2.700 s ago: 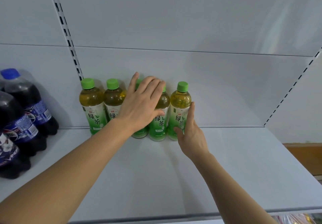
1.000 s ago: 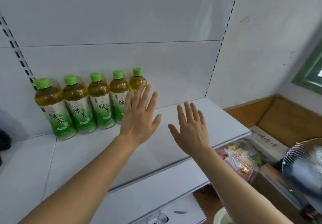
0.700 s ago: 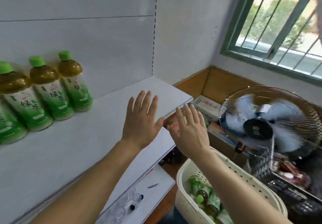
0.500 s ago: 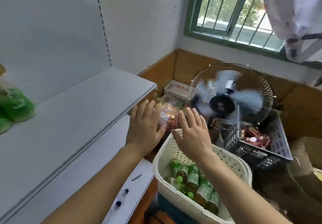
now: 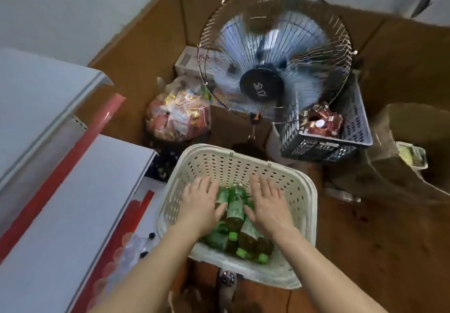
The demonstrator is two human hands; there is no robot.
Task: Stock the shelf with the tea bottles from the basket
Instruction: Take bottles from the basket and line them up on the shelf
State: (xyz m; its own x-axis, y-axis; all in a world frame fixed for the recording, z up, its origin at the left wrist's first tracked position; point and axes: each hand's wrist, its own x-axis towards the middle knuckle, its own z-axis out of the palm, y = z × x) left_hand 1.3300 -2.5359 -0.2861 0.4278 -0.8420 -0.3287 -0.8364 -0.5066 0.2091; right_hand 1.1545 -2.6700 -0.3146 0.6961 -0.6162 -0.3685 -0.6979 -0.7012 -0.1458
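Reaching down into the basket (image 5: pixel 302 191), both hands lie palm-down, fingers spread: left hand (image 5: pixel 199 205) at 9 o'clock, right hand (image 5: pixel 270 205) at 3 o'clock of the bottles (image 5: pixel 235 211) heaped inside, neither gripping.

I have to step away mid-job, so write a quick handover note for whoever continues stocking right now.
Left hand: open, fingers spread, palm down over the bottles inside the basket, gripping nothing.
Right hand: open, the same, beside it.
Basket: cream, perforated, on the floor right of the white shelf. Several tea bottles lie on their sides in it, green caps mostly toward you.
Done: nothing is in hand for this trip; the shelf row is out of view.
Left: grasp bottles, lift them to the shelf, stand them upright, and repeat until the basket holds none. Mind the running fan just behind.
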